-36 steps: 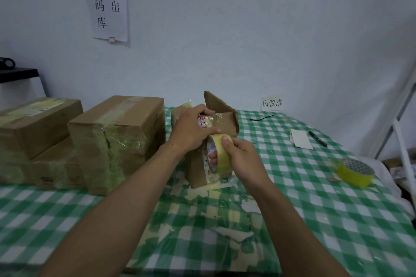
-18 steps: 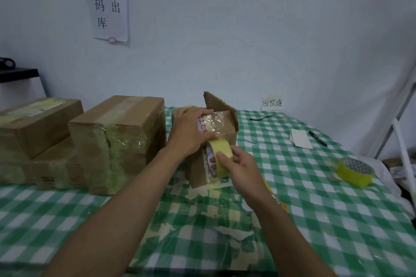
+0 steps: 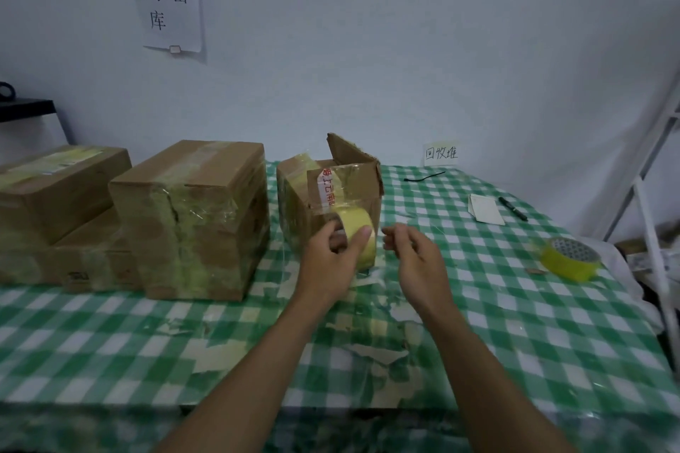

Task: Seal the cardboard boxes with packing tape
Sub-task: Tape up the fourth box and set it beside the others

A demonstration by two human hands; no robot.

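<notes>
A small cardboard box (image 3: 292, 200) stands mid-table with one flap (image 3: 349, 154) sticking up at the back. Clear tape with red print (image 3: 327, 189) runs down its front face to a yellow tape roll (image 3: 362, 232). My left hand (image 3: 331, 261) grips that roll against the box front, thumb on the outer face and fingers in the core. My right hand (image 3: 414, 254) hovers just right of the roll, fingers loosely curled, holding nothing that I can make out.
A large taped box (image 3: 191, 217) sits left of the small one, with two stacked boxes (image 3: 55, 191) further left. A second tape roll (image 3: 568, 259), a pen (image 3: 512, 208), a white card (image 3: 485, 210) and a white metal frame (image 3: 651, 232) are on the right.
The roll passed from my right hand to my left. My left hand came down off the box top to grip it; my right hand let go and drew away to the right.
</notes>
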